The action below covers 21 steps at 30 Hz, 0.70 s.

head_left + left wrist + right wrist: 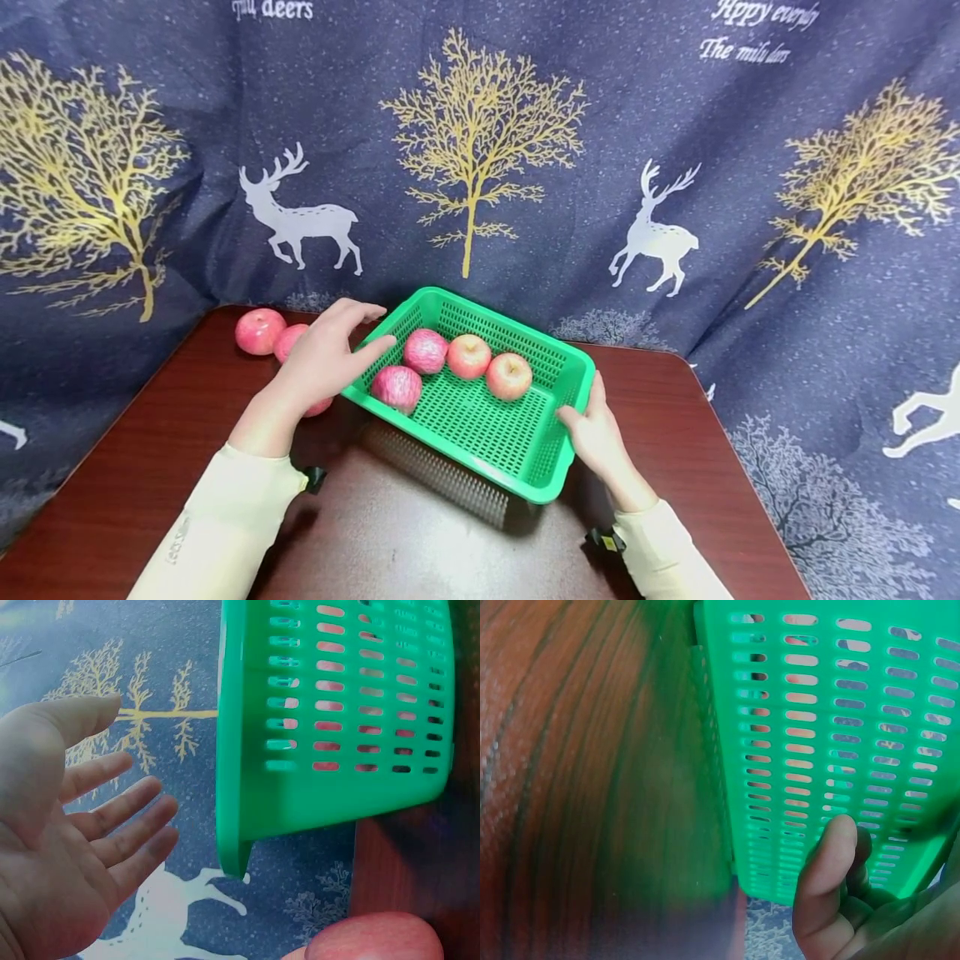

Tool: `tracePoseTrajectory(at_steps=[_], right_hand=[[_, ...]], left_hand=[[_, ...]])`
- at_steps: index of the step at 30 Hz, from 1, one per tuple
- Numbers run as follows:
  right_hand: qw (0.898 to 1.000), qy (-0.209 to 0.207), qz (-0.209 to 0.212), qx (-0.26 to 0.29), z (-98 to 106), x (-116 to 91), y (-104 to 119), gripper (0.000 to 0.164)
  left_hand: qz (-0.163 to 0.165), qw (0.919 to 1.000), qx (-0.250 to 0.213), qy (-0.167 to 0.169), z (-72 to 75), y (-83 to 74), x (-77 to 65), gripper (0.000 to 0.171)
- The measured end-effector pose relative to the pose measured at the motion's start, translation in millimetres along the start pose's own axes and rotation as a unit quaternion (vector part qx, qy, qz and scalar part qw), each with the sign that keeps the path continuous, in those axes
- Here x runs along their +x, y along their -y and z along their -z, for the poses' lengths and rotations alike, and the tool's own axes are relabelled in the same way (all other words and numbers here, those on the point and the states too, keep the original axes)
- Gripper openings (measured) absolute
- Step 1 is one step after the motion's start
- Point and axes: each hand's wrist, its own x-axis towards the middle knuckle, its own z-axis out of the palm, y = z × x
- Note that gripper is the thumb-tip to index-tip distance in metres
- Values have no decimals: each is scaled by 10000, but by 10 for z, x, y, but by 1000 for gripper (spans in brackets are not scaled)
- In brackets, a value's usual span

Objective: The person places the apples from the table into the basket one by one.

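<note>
A green plastic basket (480, 450) with slotted walls stands at a slant over the table, several red apples (510, 377) inside it toward the left and back. My right hand (600, 429) grips its right rim, thumb over the edge; in the right wrist view, curled fingers (825, 870) lie against the outer wall. My left hand (322, 350) is by the left rim, fingers loosely spread and holding nothing. The left wrist view shows a gap between that hand (82, 825) and the basket (232, 750). Red apples (260, 331) lie on the table left of the basket, partly hidden by my left hand.
The dark reddish-brown wooden table (675, 442) runs under everything. Behind it hangs a blue cloth (525, 250) printed with deer and golden trees, close to the basket's far side. Black straps (603, 540) are on both wrists.
</note>
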Motion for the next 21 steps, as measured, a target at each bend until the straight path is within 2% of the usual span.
tracePoseTrajectory(at_steps=[10, 17, 21], right_hand=[[10000, -14, 54, 51, 7, 1, 9, 90], [10000, 29, 7, -1, 3, 9, -28, 90], [10000, 36, 8, -40, 6, 9, -31, 90]], left_hand=[[256, 9983, 214, -488, 141, 34, -96, 54], [167, 9967, 175, -777, 189, 70, -150, 51], [254, 9959, 176, -849, 217, 83, -169, 51]])
